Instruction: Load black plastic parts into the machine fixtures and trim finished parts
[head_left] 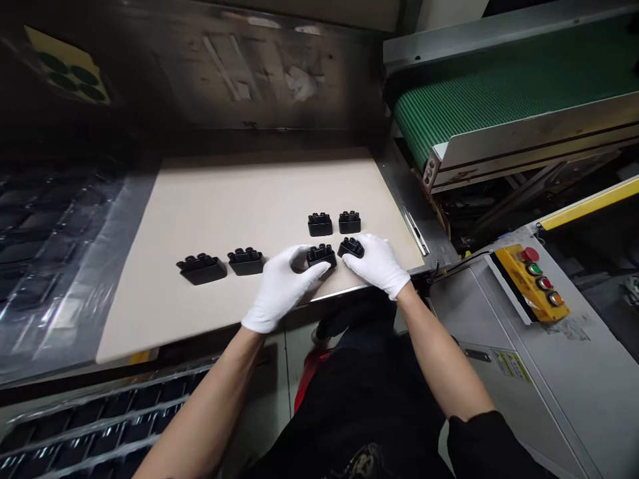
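Both hands wear white gloves near the front edge of a beige board (pixel 239 193). My left hand (pixel 285 283) has thumb and fingers around a black block with round posts on top (pixel 322 257). My right hand (pixel 377 263) grips a similar, slightly tilted black block (pixel 351 248) just to the right. Behind them stand two more such blocks, one at the left (pixel 320 225) and one at the right (pixel 349 222). Left of my left hand sit another two, a nearer one (pixel 245 261) and a farther one (pixel 202 269).
A green conveyor belt (pixel 479 80) runs at the upper right. A yellow button box (pixel 532 283) is mounted on a grey cabinet (pixel 479 313). Trays of black parts lie at the left (pixel 34 233) and lower left (pixel 94 426). A metal strip (pixel 415 231) lies by the board's right edge.
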{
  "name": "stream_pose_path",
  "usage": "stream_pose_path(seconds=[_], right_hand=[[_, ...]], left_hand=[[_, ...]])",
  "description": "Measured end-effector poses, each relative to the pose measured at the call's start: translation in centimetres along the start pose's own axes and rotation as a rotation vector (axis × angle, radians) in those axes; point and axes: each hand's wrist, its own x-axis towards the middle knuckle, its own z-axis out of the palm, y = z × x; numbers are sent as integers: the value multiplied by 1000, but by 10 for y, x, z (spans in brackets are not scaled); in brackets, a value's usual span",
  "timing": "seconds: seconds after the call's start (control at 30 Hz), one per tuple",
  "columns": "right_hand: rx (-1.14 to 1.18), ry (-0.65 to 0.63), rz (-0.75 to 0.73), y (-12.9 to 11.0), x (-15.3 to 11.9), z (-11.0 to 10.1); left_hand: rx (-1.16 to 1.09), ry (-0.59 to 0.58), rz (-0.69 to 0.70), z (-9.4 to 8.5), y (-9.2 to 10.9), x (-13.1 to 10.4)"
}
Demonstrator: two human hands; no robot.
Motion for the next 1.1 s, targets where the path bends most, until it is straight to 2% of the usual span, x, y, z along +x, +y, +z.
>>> stream_pose_path(seconds=[0.07,0.13,0.23,0.3,0.4,0.47,0.53,0.6,0.67,0.73,0.8,0.83,0.87,0.93,0.97,1.0,1.07,1.1], right_hand=[[95,17,26,-2,-2,-3],[377,52,40,5,-18,-9],[1006,122,106,28,-72,-22],[1323,240,175,47,-123,-29],[1697,516,351,70,-206,-32],[1894,719,482,78,-258,-29],[1985,943,541,79,-300,-24],[2046,1177,538,82,-330,-20],[2089,1400,498,88,-348,-19],[2136,1564,470,97,-359,-26],[2191,1611,490,105,-366,-40],[2194,1583,520,107,-369,-51],[2150,1539,550,109,-372,-66],[1845,1483,581,116,-379,-110],[1647,1482,572,123,-382,-140],[1388,1495,554,133,-386,-175],[1085,1564,494,166,-391,-255],[784,1555,476,190,-392,-297]], left_hand=[[-298,10,-103,-2,7,-12],[-711,-2,-264,-3,15,-26],[-1229,-86,-600,7,27,-52],[-1392,-291,-829,25,33,-71],[-1440,-718,-1132,68,37,-99],[-1374,-904,-1291,99,40,-116],[-1244,-990,-1386,129,45,-129],[-1101,-1007,-1409,158,55,-135],[-982,-1008,-1379,189,72,-133],[-904,-1025,-1310,224,97,-129],[-855,-1090,-1176,260,129,-121],[-844,-1141,-1064,280,148,-115],[-842,-1198,-895,300,168,-108],[-865,-1282,-483,345,217,-89],[-880,-1288,-263,370,244,-78],[-893,-1270,-109,398,272,-65],[-893,-1185,162,457,330,-40],[-895,-1132,289,489,357,-30]])
